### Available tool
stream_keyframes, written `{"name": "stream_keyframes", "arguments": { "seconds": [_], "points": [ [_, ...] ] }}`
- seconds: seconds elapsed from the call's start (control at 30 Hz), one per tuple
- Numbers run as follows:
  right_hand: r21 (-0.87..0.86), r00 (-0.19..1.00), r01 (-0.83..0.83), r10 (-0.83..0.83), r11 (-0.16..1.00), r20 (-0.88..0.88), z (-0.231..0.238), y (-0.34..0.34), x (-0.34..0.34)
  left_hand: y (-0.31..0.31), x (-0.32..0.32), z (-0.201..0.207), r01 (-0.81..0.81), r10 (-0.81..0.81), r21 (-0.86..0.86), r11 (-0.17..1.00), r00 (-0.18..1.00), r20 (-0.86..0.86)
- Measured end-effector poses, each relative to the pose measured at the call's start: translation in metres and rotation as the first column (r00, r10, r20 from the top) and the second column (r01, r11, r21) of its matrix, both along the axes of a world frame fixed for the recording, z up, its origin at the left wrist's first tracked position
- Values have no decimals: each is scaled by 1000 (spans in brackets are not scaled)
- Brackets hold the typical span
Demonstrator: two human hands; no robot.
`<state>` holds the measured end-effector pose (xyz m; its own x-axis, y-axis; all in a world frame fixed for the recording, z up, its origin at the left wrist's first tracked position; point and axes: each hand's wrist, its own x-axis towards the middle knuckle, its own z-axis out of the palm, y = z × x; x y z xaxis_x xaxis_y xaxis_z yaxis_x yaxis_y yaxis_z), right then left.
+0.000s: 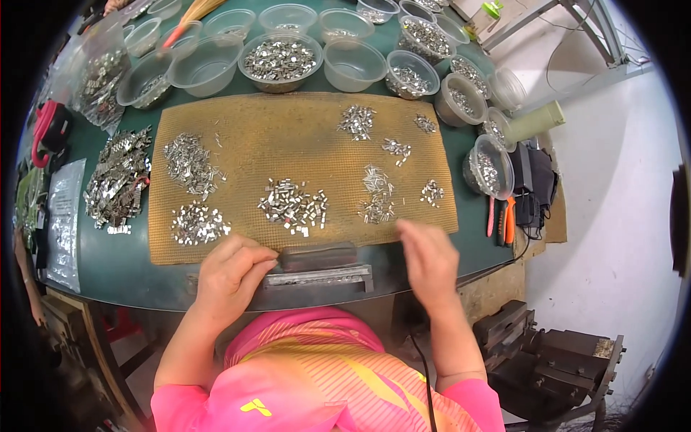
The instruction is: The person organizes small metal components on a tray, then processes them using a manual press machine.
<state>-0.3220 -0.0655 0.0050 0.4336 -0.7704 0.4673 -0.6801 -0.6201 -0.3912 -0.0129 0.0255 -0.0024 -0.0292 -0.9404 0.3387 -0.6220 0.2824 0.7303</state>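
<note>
A narrow metal bar fixture (317,277) lies along the near table edge, in front of me, with a dark block (318,256) just behind it. My left hand (232,275) is at the fixture's left end, thumb and fingers pressed together; anything between them is hidden. To the right of the fixture, my right hand (432,261) has its fingertips pinched over the mat's near edge, slightly blurred, and what they hold cannot be made out. The nearest heap to it is a pile of thin metal pins (376,209). Small shiny metal pieces (293,205) lie heaped mid-mat.
The ribbed tan mat (288,129) carries more small metal piles. Clear plastic tubs (282,61) of metal parts line its far and right sides. Left of it lies a mound of metal strips (119,180). Orange-handled pliers (510,220) rest at the right edge.
</note>
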Motion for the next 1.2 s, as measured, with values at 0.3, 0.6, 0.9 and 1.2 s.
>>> {"name": "stream_keyframes", "arguments": {
  "seconds": [0.3, 0.6, 0.9, 1.2],
  "points": [
    [-137, 961, 73, -106, 988, -254, -14, -24, -3, 2, -26, -4, 115, -112, 21, 993, 988, -108],
    [-81, 960, 62, -81, 995, -269, -8, -22, 1, 8, -36, -13, 133, -132, 9, 991, 988, -79],
    [29, 990, -44, 47, 999, -135, 1, -5, 3, 8, -43, -17, 127, -103, -204, 971, 987, 123],
    [272, 936, -351, 341, 896, 85, 2, 34, 36, 7, -33, -20, 194, -186, -172, 966, 980, 64]
  ]
}}
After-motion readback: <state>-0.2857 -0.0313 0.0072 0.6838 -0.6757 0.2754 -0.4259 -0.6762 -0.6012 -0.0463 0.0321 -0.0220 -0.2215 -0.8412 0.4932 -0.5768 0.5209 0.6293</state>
